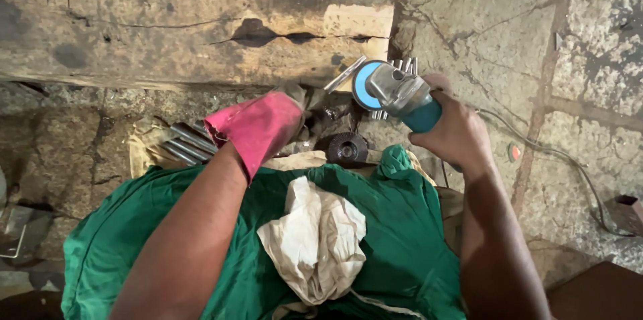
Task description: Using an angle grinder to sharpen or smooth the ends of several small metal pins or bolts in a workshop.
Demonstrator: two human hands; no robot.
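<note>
While both arms reach forward from the bottom of the frame, the items run as follows, largest first. Stone floor [589,59]: cracked slabs, filling the right half and the lower left. Wooden beam [167,25]: weathered, split along its length, lying across the upper left, its pale cut end near centre top. Green cloth [402,253]: spread over the lap across the lower centre, with a crumpled cream rag [318,240] lying on it. Left hand [258,126]: wrapped in a pink cloth, at centre frame, closed around a small workpiece; the fingers are covered, so the exact grip cannot be told. Right hand [455,132]: fingers curled tight round the teal body of an angle grinder [395,92], just right of centre. Grinder head: grey metal guard and disc with blue centre, pointing left, just beside the thin metal strip [345,73] that juts up from the left hand's grip below the beam's end. Metal rods [187,142]: a small bundle, left of the pink cloth. Dark round disc [347,148]: on the ground between the hands. Black cable [569,159]: trailing right across the floor.
</note>
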